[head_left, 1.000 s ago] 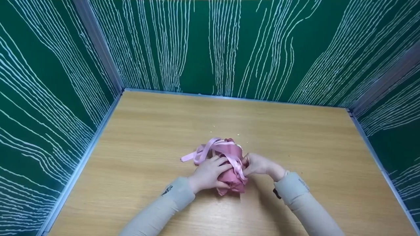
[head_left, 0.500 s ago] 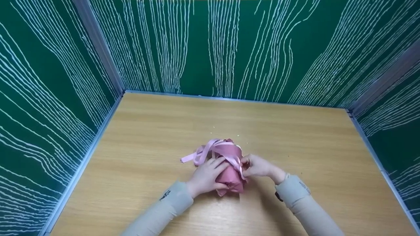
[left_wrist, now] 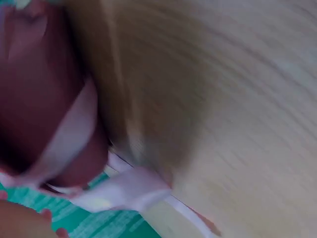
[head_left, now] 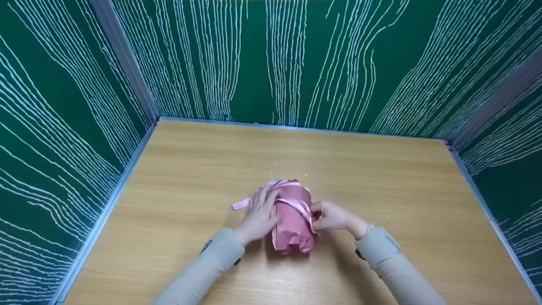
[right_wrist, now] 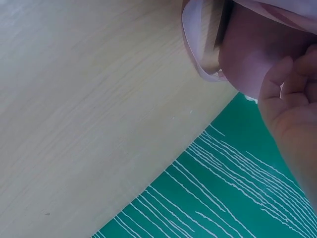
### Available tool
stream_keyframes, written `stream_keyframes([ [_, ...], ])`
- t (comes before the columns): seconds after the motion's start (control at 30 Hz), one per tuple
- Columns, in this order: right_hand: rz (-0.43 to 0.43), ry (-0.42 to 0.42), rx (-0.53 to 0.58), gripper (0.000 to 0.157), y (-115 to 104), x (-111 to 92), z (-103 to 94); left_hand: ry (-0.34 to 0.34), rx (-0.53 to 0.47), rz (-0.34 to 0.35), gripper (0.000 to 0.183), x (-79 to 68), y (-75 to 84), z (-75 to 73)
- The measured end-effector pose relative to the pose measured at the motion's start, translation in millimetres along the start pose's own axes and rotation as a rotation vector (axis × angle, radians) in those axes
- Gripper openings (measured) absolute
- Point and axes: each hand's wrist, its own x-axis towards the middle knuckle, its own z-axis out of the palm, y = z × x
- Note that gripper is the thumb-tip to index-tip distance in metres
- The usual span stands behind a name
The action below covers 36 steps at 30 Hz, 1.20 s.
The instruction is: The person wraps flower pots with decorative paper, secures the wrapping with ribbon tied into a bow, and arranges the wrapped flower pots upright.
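Observation:
A bundle wrapped in pink paper (head_left: 292, 233) lies on the table, its crumpled end toward me. A light pink ribbon (head_left: 300, 205) crosses over its top, and one ribbon tail sticks out at the far left. My right hand (head_left: 335, 219) pinches the ribbon at the bundle's right side. The right wrist view shows the curled fingers of this hand (right_wrist: 290, 106) close against the pink paper, with a ribbon loop (right_wrist: 192, 34) hanging nearby. My left hand (head_left: 257, 217) is at the bundle's left side, fingers stretched over the ribbon there. In the left wrist view the ribbon (left_wrist: 121, 191) looks blurred.
The wooden table (head_left: 203, 161) is bordered by a pale metal edge. Green panels (head_left: 254, 63) with wavy white lines stand at the back and both sides. A few tiny white specks (head_left: 305, 174) lie just beyond the bundle.
My left hand has let go of the bundle's near part and slid forward and left onto the ribbon, uncovering the paper. My right hand has stayed at the ribbon.

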Motion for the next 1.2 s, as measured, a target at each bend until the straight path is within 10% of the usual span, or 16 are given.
stream_keyframes([
  [0.37, -0.011, 0.000, -0.044, 0.010, -0.2, -0.2, -0.9, 0.021, -0.023, 0.052, 0.024, 20.7, -13.5, -6.0],
  [0.93, -0.054, -0.038, 0.000, 0.010, 3.5, 1.5, -1.8, -0.153, -0.009, 0.114, 0.025, 27.0, -19.4, -17.1],
  [1.2, -0.042, 0.010, -0.016, 0.012, 9.0, -5.6, -8.5, -0.082, -0.146, 0.139, 0.021, 12.7, -23.6, -31.8],
])
